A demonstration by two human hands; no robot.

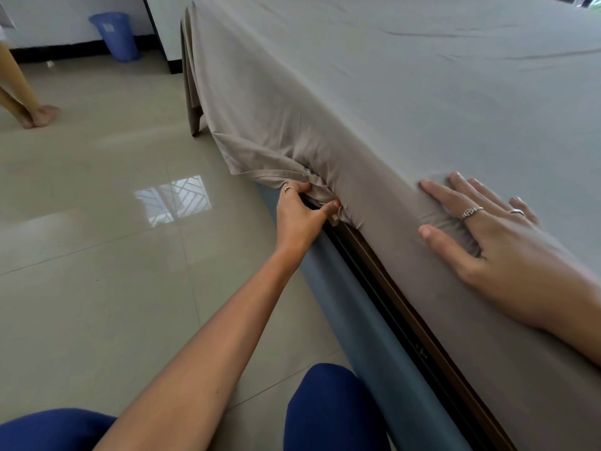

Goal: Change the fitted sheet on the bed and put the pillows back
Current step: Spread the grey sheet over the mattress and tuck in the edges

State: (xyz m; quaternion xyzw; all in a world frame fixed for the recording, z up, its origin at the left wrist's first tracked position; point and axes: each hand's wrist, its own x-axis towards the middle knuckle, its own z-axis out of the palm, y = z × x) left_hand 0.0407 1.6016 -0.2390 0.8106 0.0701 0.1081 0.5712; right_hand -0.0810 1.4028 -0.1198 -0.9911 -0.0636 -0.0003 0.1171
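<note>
The bed (pixel 374 288) carries the fitted sheet (pixel 406 92) smooth on top, but its far side still hangs loose toward the floor (pixel 113 190). The right hand (pixel 494 236) lies flat, fingers spread, pressing the sheet at the mattress edge; if it lifts, the tucked stretch may spring out. The left hand (pixel 304 209) pinches the hem at the mattress's lower edge; a hard tug could untuck it.

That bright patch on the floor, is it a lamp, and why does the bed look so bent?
Head view: the patch is glare, a window grille mirrored in the glossy floor tiles; daylight is soft, shadows faint; the wide-angle lens bows the bed edge; the near right hand looks oversized.
</note>
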